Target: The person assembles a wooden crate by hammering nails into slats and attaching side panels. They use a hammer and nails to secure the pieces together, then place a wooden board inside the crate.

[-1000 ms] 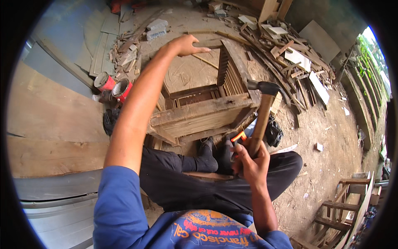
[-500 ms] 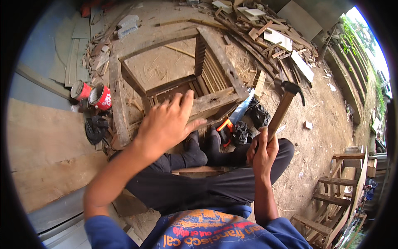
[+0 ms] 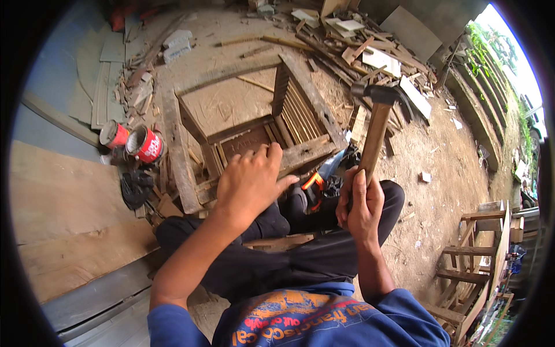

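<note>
My right hand is wrapped round the wooden handle of a claw hammer, held upright with its dark metal head on top. Over the near rail of an old wooden frame lies my left hand, its fingers slightly bent and thumb apart. Whether its fingertips press on the wood is hidden. The frame is worn and weathered, with a row of slats on its right side and a brown panel low inside. Under its near right corner a handsaw with an orange handle is partly covered.
Two red cans stand left of the frame, beside a black bag. A heap of scrap wood spreads at the back right. A wooden ladder-like structure is at the right. Plywood lies along the left.
My left hand has shifted right and its fingers have come down over the rail. The hammer has moved a little left in the picture. The whole view has shifted slightly.
</note>
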`<state>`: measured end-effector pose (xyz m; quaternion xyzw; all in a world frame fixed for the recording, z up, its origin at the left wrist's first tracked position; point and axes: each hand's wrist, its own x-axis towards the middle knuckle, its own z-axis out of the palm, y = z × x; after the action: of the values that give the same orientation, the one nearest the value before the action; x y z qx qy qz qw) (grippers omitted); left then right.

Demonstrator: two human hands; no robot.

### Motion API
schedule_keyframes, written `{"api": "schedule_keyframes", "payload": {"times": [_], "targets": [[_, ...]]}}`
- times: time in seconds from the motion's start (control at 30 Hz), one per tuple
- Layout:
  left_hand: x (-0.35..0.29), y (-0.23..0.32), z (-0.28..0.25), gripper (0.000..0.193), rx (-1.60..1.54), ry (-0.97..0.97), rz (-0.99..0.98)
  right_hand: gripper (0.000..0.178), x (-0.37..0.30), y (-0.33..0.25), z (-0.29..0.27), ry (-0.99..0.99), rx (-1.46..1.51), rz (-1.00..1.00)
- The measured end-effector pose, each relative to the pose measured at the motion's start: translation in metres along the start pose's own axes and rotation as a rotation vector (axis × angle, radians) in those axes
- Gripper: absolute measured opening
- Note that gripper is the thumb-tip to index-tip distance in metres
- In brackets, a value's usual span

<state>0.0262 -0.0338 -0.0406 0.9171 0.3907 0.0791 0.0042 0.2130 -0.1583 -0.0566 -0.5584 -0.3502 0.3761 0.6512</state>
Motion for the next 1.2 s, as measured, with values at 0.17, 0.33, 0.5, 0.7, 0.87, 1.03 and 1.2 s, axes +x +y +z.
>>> {"api": "schedule_keyframes", "payload": {"times": [0.17, 0.33, 0.5, 0.7, 0.87, 1.03, 1.2], "targets": [[-0.001, -0.003, 0.003, 0.060, -0.048, 0.030, -0.037, 0.027, 0.001, 0.023, -0.002, 0.106, 0.042, -0.006], [0.002, -0.004, -0.008, 0.060, -0.215, -0.052, -0.043, 0.025, -0.005, 0.055, -0.018, 0.209, 0.062, 0.117], [0.024, 0.007, -0.036, 0.050, -0.201, -0.036, -0.026, 0.026, 0.004, 0.084, -0.032, 0.204, 0.064, 0.219], [0.063, 0.034, -0.028, 0.064, -0.266, -0.112, -0.007, 0.026, 0.049, 0.153, -0.055, 0.210, -0.011, 0.218], [0.075, 0.048, -0.007, 0.056, -0.210, -0.276, -0.150, 0.031, 0.058, 0.200, -0.069, 0.350, -0.109, 0.329], [0.074, 0.055, 0.003, 0.040, -0.112, -0.189, -0.196, 0.029, 0.053, 0.224, -0.079, 0.360, -0.029, 0.459], [0.069, 0.055, 0.008, 0.038, -0.084, -0.121, -0.136, 0.028, 0.070, 0.236, -0.078, 0.337, -0.052, 0.446]]}}
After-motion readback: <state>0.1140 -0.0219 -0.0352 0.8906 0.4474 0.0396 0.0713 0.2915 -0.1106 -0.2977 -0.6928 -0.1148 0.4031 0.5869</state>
